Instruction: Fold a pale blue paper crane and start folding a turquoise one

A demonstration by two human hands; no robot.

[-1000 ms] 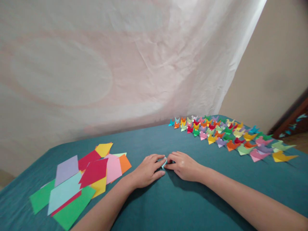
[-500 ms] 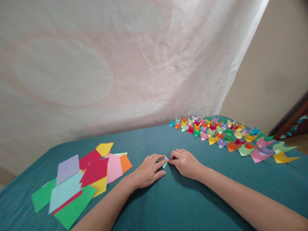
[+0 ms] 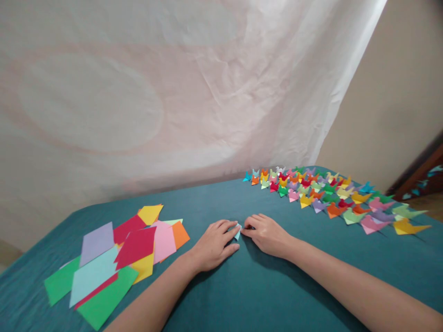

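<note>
A small folded light-blue paper (image 3: 237, 233) lies on the teal cloth between my hands, partly covered by fingers. My left hand (image 3: 215, 243) reaches over it from the left, its fingertips holding the paper down and its thumb resting nearer to me. From the right, my right hand (image 3: 266, 234) pinches the paper's right edge between thumb and index finger, with the other fingers curled in. How the folds run under the fingers is hidden.
Loose coloured paper sheets (image 3: 93, 272) overlap on the left of the teal-covered table (image 3: 214, 299). Several rows of folded paper birds (image 3: 335, 210) stand at the back right. A pale curtain (image 3: 194, 101) hangs behind the table.
Both hands stay almost in place. The light-blue paper between the fingers shows a slightly different, wider shape.
</note>
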